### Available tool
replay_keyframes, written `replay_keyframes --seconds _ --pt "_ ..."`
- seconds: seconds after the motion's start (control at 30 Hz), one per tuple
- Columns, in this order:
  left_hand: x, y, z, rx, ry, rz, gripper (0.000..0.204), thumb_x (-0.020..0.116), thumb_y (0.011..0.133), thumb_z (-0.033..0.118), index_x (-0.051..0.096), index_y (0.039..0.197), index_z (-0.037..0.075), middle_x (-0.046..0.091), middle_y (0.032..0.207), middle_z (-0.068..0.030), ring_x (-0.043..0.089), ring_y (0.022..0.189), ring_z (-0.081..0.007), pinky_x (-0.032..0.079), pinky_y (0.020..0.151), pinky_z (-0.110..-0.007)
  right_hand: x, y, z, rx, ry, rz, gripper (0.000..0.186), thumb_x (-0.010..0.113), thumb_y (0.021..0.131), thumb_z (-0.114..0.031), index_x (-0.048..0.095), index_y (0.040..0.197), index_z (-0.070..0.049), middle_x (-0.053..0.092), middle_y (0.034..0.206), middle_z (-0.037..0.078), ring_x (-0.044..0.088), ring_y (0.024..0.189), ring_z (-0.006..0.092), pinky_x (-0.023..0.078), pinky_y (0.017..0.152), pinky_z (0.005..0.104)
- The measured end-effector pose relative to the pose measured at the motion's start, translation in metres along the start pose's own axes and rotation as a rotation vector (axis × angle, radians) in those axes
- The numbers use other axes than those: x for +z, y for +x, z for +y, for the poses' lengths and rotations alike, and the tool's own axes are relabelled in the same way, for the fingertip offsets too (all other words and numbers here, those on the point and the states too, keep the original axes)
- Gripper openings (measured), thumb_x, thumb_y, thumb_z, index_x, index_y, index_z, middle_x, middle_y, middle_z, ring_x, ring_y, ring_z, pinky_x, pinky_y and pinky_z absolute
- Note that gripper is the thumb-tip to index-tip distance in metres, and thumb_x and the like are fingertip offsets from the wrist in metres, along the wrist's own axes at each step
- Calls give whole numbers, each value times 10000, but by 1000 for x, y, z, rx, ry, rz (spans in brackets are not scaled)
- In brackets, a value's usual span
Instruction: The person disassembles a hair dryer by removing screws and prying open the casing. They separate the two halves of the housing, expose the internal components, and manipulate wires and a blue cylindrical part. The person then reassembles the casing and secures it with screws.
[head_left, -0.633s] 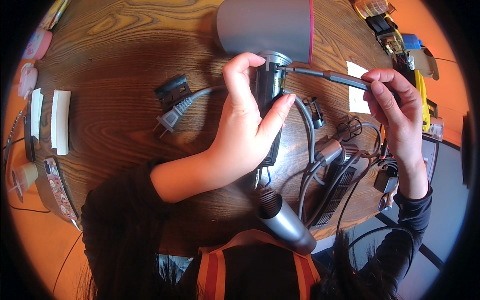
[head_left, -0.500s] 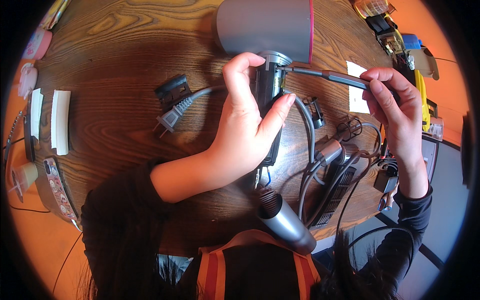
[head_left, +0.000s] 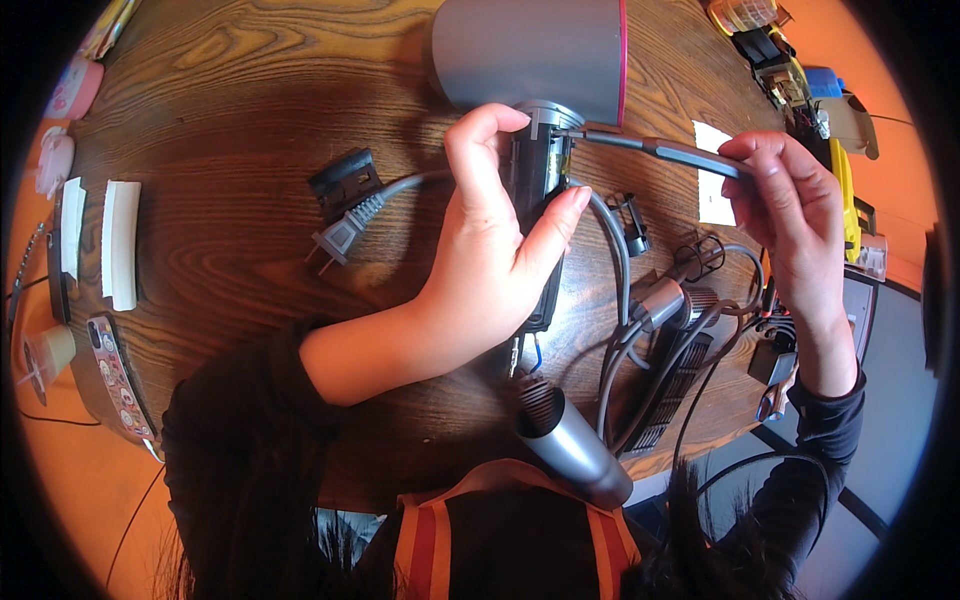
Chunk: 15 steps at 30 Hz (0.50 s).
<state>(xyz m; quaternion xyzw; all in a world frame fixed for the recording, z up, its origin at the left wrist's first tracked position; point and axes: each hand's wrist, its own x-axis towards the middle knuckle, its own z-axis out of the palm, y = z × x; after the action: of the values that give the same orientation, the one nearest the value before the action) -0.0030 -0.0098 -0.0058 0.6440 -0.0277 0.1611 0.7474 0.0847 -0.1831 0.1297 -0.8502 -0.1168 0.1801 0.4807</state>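
A grey hair dryer with a pink rim (head_left: 525, 55) lies on the wooden table, its opened black handle (head_left: 540, 150) pointing toward me. My left hand (head_left: 485, 250) grips that handle, thumb on its right side, forefinger curled near its upper end. My right hand (head_left: 790, 210) pinches the rear of a dark screwdriver (head_left: 680, 153), whose tip meets the handle just below the dryer's collar. Wires run from the handle's lower end, and a hollow silver tube (head_left: 580, 455) lies below them around a dark coiled piece. The exact contact at the tip is too small to make out.
A grey plug (head_left: 338, 238) and black plastic piece (head_left: 345, 175) lie left. Coiled cables (head_left: 625, 300), a small black part (head_left: 628, 225) and white paper (head_left: 710, 205) lie right. Paper strips (head_left: 122, 245) and a phone (head_left: 117, 375) sit at the left edge; clutter lines the right edge.
My right thumb and fingers have shifted a little upward and rolled on the screwdriver's rear end. My left hand and the dryer stay where they were.
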Motion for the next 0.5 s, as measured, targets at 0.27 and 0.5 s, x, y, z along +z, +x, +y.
replay_keyframes --seconds 0.27,0.5 --pt "0 0 0 6 -11 1 497 499 855 -57 183 1202 104 399 1125 -157 522 760 -121 516 578 -235 9 -5 -12 -241 -226 11 174 621 853 -115 564 999 -39 540 680 -56 438 570 -9 326 513 133" --pt "0 0 1 -3 -24 -2 497 500 854 -57 184 1203 105 400 1124 -156 523 767 -121 517 580 -234 0 -8 -12 -25 1 -62 146 564 894 -137 547 1007 -46 542 737 -27 477 622 17 351 519 136"
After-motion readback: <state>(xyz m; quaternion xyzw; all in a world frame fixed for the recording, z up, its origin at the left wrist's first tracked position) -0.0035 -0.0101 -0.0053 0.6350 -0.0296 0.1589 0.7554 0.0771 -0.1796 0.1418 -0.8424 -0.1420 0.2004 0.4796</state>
